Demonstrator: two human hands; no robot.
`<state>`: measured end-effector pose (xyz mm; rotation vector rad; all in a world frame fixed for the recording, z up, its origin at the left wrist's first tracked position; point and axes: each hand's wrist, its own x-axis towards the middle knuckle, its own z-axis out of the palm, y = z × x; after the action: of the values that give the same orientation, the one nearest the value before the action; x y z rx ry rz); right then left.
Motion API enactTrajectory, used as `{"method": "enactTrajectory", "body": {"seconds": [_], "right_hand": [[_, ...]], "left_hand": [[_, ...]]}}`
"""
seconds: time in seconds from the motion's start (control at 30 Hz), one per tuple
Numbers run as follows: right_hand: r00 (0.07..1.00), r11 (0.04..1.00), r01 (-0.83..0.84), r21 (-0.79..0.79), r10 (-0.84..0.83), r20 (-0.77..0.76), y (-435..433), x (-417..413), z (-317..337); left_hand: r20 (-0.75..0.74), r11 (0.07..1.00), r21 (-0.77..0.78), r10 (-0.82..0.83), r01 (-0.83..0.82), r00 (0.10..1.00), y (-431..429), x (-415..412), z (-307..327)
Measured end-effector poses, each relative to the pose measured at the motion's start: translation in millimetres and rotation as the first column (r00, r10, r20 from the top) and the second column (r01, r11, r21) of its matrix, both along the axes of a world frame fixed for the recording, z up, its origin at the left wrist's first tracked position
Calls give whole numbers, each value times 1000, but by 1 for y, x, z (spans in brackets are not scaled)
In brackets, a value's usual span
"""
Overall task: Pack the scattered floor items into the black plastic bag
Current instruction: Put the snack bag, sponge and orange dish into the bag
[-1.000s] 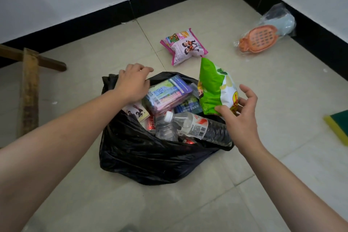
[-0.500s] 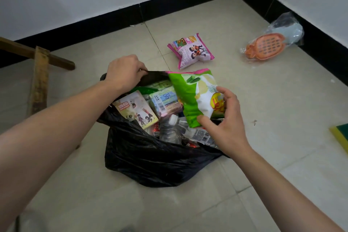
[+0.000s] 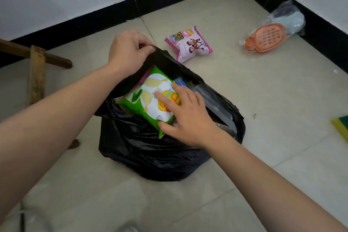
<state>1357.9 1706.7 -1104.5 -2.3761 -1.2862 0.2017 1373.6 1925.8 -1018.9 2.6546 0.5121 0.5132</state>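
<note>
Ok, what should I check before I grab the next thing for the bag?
1. Bag mouth held open: ok. The left hand pinches the rim of the black bag and lifts it.
2. Is the green chip bag in: ok. It lies on top, in the mouth.
3. Is the right hand free: not ok. Its flat fingers press on the green chip bag.
4. Room left inside: cannot tell. The green chip bag hides most of what is under it.
5. Floor all picked up: not ok. The pink snack packet lies just past the black bag, and the orange thing in clear wrap lies near the wall.
</note>
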Motion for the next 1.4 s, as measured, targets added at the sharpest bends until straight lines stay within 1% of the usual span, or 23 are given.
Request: {"method": "enactTrajectory", "body": {"seconds": [0.1, 0.17, 0.23, 0.3, 0.33, 0.4, 0.43, 0.47, 0.5, 0.57, 0.63, 0.67, 0.73, 0.83, 0.9, 0.97, 1.03, 1.07, 1.13, 1.23, 1.3, 1.33, 1.4], "right_hand": [[999, 996, -51, -70, 52, 13, 34, 4, 2], [991, 994, -98, -49, 93, -97, 49, 8, 4], [963, 993, -115, 39, 121, -240, 50, 14, 3], [950, 984, -47, 172, 97, -298, 35, 21, 0], [955, 969, 13, 247, 62, -291, 24, 25, -2], [979, 914, 142, 380, -73, -191, -3, 37, -10], [976, 891, 210, 403, -167, -140, -18, 45, -17], [961, 884, 278, 376, -253, -114, -33, 53, -23], [938, 888, 346, 302, -326, -116, -48, 62, -30], [885, 892, 449, 56, -435, -164, -75, 77, -42], [842, 870, 471, -148, -493, -217, -100, 87, -53], [837, 866, 463, -187, -497, -230, -110, 89, -58], [836, 859, 495, -127, -511, -201, -127, 91, -64], [781, 786, 615, 65, -596, -184, -142, 94, -66], [752, 747, 652, 131, -614, -240, -143, 93, -61], [730, 721, 673, 165, -613, -301, -142, 88, -58], [681, 674, 716, 182, -615, -398, -142, 83, -56], [640, 645, 745, 172, -617, -458, -143, 83, -54], [582, 598, 788, 150, -640, -502, -152, 89, -52], [567, 574, 811, 109, -728, -386, -180, 107, -57], [540, 555, 832, 13, -804, -250, -207, 119, -66], [511, 524, 850, -51, -845, -158, -221, 125, -72], [376, 372, 914, -163, -926, -5, -259, 139, -81]], "left_hand": [[-35, 1000, -17, 20, -20, 999, 2, -1, -2], [-62, 996, -74, 41, -45, 997, 3, 0, -3], [-102, 990, -128, 45, -58, 994, 3, 1, -5], [-166, 992, -117, 22, -42, 986, 1, 3, -6], [-195, 995, -98, 5, -24, 981, 1, 3, -8], [-228, 998, -59, -21, 7, 973, -1, 5, -12], [-232, 999, -43, -24, 15, 972, -3, 5, -14], [-226, 1000, -21, -22, 18, 974, -6, 6, -17], [-211, 1000, 10, -19, 22, 977, -9, 8, -19], [-177, 997, 68, -16, 28, 984, -19, 14, -21], [-119, 993, 100, -45, 57, 992, -34, 23, -21], [-85, 991, 105, -77, 86, 993, -42, 28, -22], [-29, 979, 106, -173, 175, 984, -65, 34, -27], [-15, 941, 84, -327, 327, 945, -107, 34, -43], [-74, 900, 75, -425, 430, 902, -130, 32, -57], [-243, 853, 70, -488, 517, 838, -147, 29, -75], [-440, 817, 63, -493, 573, 751, -158, 24, -92], [-506, 796, 82, -485, 600, 713, -161, 21, -98], [-542, 758, 156, -470, 633, 697, -163, 17, -107], [-508, 777, 199, -439, 597, 741, -163, 19, -107], [-488, 785, 220, -426, 580, 762, -164, 24, -108], [-475, 788, 226, -424, 573, 771, -165, 24, -109], [-469, 798, 206, -428, 567, 773, -170, 28, -113]]}}
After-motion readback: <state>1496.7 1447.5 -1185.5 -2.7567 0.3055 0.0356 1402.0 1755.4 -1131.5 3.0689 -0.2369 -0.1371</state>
